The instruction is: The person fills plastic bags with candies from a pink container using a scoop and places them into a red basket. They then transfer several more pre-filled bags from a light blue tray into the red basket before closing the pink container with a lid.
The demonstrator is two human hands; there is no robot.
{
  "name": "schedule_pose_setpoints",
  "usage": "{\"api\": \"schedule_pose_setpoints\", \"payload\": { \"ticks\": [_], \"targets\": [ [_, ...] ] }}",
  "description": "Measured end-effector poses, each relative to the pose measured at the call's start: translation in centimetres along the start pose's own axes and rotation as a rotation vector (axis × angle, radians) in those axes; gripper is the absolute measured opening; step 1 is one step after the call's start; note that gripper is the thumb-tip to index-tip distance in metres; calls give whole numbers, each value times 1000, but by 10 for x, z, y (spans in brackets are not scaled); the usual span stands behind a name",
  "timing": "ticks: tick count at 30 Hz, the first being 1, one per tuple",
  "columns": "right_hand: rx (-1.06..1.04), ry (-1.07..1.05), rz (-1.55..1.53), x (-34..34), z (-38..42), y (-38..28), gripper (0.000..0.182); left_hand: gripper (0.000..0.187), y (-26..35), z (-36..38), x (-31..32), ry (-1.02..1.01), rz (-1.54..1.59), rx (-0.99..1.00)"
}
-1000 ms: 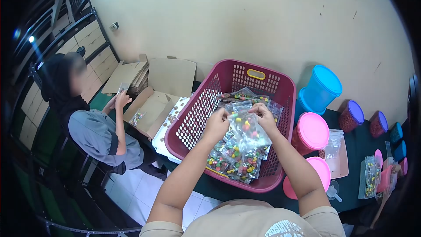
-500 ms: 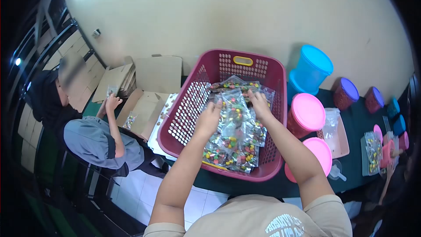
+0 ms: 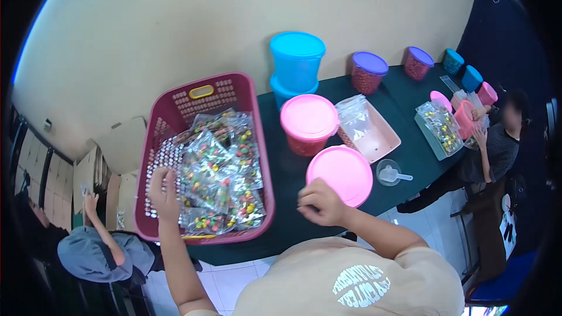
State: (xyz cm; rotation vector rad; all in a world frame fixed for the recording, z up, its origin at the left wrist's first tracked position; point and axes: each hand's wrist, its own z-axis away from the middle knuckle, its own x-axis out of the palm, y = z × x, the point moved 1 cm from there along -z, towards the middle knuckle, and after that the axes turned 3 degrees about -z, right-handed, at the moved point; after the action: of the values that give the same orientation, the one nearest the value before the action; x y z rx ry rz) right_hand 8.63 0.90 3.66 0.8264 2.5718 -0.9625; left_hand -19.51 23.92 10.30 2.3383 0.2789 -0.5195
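A maroon laundry-style basket (image 3: 264, 169) holds a heap of clear bags of colorful candies (image 3: 211, 169). My left hand (image 3: 164, 194) is over the basket's left side, beside the bags, with its fingers apart and nothing visible in them. My right hand (image 3: 321, 202) hovers at the near-left edge of a large pink lid (image 3: 342, 171), its fingers curled; whatever they may hold is hidden. Behind that lid stands a red tub with a pink lid (image 3: 309, 123).
Blue tubs (image 3: 297, 64), purple-lidded jars (image 3: 369, 72), a pink tray with clear bags (image 3: 383, 140) and a scoop in a bowl (image 3: 395, 174) stand on the green table. One person (image 3: 105, 251) works at left beside cardboard boxes (image 3: 122, 193), another (image 3: 494, 155) at right.
The view has turned right, so the basket appears farther left. My right hand has left the candy bags and moved over by the pink lid; my left hand has moved off the bags to the basket's left side.
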Motion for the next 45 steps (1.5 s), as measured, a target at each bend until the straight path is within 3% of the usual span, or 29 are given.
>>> {"api": "schedule_pose_setpoints", "payload": {
  "ticks": [2,5,7,9,10,11,12,14,16,18,19,21,24,26,28,29,30,32,34,35,37,39,42,44,45],
  "targets": [
    [216,186,114,-52,49,16,18,11,38,24,-10,107,-282,322],
    [503,419,306,-120,104,40,10,17,67,96,10,274,-121,218],
    [671,447,314,-159,144,69,9,19,96,134,56,378,-69,152],
    [829,442,255,-183,177,107,11,20,122,166,111,365,17,49],
    [901,407,221,-196,182,121,12,21,143,173,136,265,-52,-66],
    [999,317,155,-207,188,138,15,18,161,175,163,155,-89,-58],
    [1008,282,136,-215,187,152,15,10,183,173,188,41,65,-199],
    [1006,57,162,-218,185,184,23,8,221,164,210,-93,-131,148],
    [961,-67,201,-213,176,223,36,8,245,159,227,-135,-79,175],
    [862,-129,324,-197,168,268,55,8,258,160,246,-176,-3,-2],
    [848,-146,307,-188,161,286,55,7,260,167,252,-250,64,-99],
    [960,-172,479,-169,149,312,71,8,276,175,257,-345,25,-92],
    [1002,-172,515,-151,146,326,81,8,290,203,254,-379,1,-173],
    [1025,-165,503,-139,157,335,76,9,291,222,246,-361,122,-548],
    [945,-344,750,-133,169,338,61,11,287,233,234,-379,26,-547],
    [948,-339,740,-134,172,342,61,11,284,239,231,-321,39,-606],
    [939,-413,714,-137,171,346,50,11,281,240,231,-256,58,-663],
    [924,-494,696,-151,172,353,40,11,279,239,231,-241,22,-641],
    [1089,-84,334,-176,168,352,25,11,282,229,236,-208,4,-593],
    [1152,66,4,-191,169,355,24,11,283,226,239,-191,8,-598],
    [1037,627,-900,-215,160,314,23,12,285,222,247,-253,31,-597],
    [970,743,-1407,-236,144,253,27,13,282,220,258,-275,116,-636],
    [892,665,-1510,-259,138,174,27,22,273,212,276,-391,273,-676],
    [771,441,-1777,-265,140,139,21,33,281,201,298,-355,726,-801],
    [779,454,-1768,-266,142,126,21,33,287,196,308,-366,733,-808]
  ]
}}
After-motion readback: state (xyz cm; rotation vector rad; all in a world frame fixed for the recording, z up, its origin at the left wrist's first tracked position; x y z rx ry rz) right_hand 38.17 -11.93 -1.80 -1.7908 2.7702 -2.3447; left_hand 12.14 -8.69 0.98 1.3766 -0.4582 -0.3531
